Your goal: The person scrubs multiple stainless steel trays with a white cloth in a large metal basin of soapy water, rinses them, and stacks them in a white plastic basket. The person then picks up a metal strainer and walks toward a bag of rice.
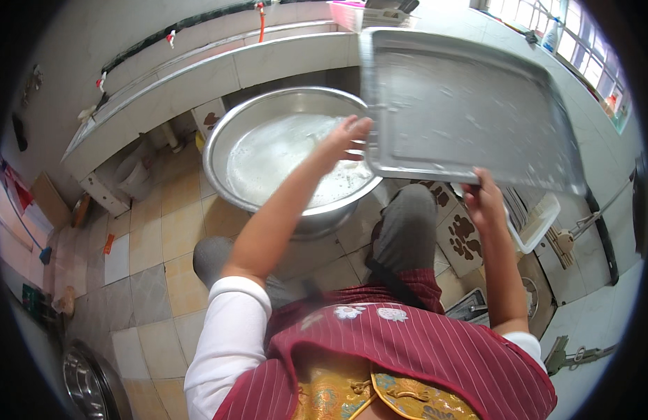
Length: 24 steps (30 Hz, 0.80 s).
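Observation:
A large rectangular metal tray (460, 110), wet and streaked with suds, is held up at the right of the basin. My right hand (482, 202) grips its near rim, with the thumb over the edge. My left hand (350, 137) reaches over the basin with its fingers apart, right beside the tray's left edge; whether the fingertips touch it I cannot tell. Below that hand stands a wide, round stainless steel basin (256, 163) of cloudy, soapy water. Something pale near the basin's right side is too blurred to name.
Behind the basin runs a long tiled trough sink (198, 79) with several taps. A pink and white plastic basket (350, 17) sits on its right end. A white plastic crate (539, 226) stands at the right. Metal bowls (85, 380) lie at lower left, and a white bucket (134, 176) is under the sink.

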Tool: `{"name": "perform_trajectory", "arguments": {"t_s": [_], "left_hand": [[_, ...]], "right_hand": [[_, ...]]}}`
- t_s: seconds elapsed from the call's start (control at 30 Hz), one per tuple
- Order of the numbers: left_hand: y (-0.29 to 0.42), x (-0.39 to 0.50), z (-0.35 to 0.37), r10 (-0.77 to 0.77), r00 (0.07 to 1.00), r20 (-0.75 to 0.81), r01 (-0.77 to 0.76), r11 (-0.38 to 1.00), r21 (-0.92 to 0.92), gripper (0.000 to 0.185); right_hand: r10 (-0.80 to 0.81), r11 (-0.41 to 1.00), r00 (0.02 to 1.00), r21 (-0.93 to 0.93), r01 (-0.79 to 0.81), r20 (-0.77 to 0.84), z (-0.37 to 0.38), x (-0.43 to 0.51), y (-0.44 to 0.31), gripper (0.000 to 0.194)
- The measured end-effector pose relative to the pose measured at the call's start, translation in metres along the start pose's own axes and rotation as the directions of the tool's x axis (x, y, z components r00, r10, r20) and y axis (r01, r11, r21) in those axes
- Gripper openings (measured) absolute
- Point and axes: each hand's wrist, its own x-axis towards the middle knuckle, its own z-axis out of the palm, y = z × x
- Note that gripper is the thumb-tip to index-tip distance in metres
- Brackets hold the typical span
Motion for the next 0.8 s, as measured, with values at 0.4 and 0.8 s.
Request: {"name": "perform_trajectory", "arguments": {"t_s": [0.4, 0.8], "left_hand": [[0.063, -0.199, -0.239, 0.003, 0.629, -0.778, 0.072, 0.996, 0.062, 0.027], [0.086, -0.225, -0.337, -0.236, 0.389, -0.891, 0.452, 0.891, -0.039, 0.02]], "right_hand": [[0.456, 0.84, -0.006, -0.433, -0.328, 0.89, 0.276, 0.068, 0.201, 0.058], [0.489, -0.298, 0.772, -0.753, 0.586, 0.407, 0.248, 0.253, 0.348, 0.112]]}}
